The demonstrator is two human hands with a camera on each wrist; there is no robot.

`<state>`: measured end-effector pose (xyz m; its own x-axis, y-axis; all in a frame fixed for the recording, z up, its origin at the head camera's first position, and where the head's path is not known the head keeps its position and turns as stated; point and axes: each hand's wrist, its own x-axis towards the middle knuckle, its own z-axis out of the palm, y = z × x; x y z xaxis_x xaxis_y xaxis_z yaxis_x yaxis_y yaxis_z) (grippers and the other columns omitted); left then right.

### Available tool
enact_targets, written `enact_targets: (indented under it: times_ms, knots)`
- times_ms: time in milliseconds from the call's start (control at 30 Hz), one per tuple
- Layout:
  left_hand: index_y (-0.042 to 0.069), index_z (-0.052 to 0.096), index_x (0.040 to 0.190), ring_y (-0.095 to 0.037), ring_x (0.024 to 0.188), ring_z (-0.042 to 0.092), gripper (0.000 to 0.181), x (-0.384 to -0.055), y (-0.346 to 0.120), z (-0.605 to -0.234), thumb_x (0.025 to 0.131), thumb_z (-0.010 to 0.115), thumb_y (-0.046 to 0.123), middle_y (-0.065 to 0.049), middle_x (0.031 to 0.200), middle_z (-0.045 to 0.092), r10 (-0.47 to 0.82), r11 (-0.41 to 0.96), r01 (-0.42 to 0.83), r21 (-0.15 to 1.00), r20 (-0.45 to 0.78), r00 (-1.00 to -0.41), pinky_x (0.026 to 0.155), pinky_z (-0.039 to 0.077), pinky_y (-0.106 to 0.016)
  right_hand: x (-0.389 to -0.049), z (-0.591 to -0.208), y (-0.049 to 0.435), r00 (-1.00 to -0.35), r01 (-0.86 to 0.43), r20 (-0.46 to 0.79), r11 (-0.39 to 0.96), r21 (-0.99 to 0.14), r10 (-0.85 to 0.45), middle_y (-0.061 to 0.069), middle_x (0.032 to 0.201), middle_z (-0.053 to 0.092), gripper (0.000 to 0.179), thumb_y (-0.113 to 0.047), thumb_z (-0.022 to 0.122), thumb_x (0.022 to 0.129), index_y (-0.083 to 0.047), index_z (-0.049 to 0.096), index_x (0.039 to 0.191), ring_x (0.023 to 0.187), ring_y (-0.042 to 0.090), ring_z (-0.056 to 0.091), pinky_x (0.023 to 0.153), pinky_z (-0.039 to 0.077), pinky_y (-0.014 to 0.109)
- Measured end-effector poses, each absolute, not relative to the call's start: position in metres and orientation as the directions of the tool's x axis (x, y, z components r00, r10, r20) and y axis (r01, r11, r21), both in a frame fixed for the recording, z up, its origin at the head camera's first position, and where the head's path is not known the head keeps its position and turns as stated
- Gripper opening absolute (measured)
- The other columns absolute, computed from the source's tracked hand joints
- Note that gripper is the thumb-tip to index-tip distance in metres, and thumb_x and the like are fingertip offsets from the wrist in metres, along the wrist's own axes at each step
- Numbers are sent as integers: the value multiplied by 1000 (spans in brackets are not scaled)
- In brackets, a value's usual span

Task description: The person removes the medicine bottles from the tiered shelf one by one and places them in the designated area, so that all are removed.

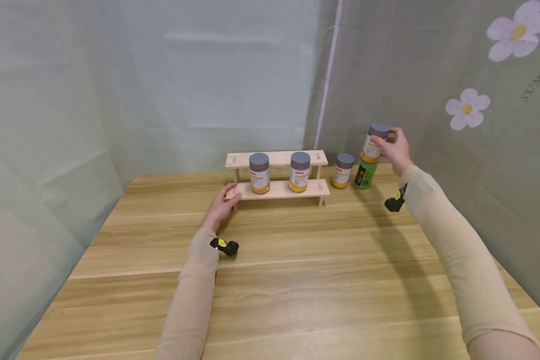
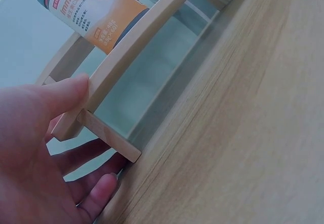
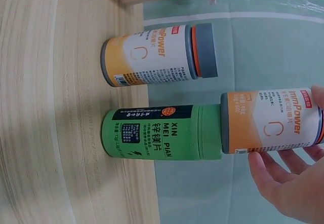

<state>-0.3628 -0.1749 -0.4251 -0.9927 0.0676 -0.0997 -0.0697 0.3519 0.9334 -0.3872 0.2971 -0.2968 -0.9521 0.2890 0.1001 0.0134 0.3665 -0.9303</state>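
Note:
My right hand [image 1: 397, 150] holds a supplement bottle [image 3: 273, 121] with a grey cap and a white and orange label. Its base is right at the top of an upright green bottle [image 3: 152, 134]. Beside the green one stands another white and orange supplement bottle [image 1: 343, 171]. My left hand [image 1: 220, 206] grips the left end of a two-tier wooden rack [image 1: 279, 190], its thumb against the lower board and its other fingers around the end. Two more supplement bottles, the left one [image 1: 259, 174] and the right one [image 1: 299, 172], stand upright on that lower board.
The wooden table [image 1: 297, 280] carries the rack and bottles near its back edge. Hanging cloth [image 1: 234, 75] closes off the back and sides, close behind the rack. On the right cloth [image 1: 490, 175] are printed flowers.

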Motion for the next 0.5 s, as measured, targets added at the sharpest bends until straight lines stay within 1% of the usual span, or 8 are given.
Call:
enact_targets:
  times_ms: [267, 367, 500]
  knots:
    - [25, 33, 151, -29, 152, 11, 58, -362, -176, -422, 98, 54, 39, -7, 164, 15, 67, 349, -61, 935, -90, -994, 123, 9, -51, -387, -292, 298, -946, 12, 110, 373, -928, 304, 15, 143, 40, 74, -48, 61, 90, -13, 29, 146, 122, 21, 45, 107, 44, 46]
    - [26, 32, 151, -29, 152, 11, 58, -361, -176, -421, 98, 54, 40, -7, 164, 14, 66, 351, -73, 934, -103, -993, 123, 9, -51, -386, -293, 300, -944, 12, 107, 358, -934, 311, 17, 143, 39, 73, -46, 62, 90, -12, 29, 145, 122, 22, 45, 108, 44, 47]
    - [27, 32, 151, -30, 152, 10, 58, -360, -176, -422, 98, 53, 40, -7, 165, 12, 71, 352, -78, 933, -110, -991, 123, 9, -51, -385, -295, 303, -943, 21, 101, 358, -933, 318, 18, 145, 39, 73, -47, 62, 90, -13, 29, 146, 124, 23, 45, 108, 43, 47]
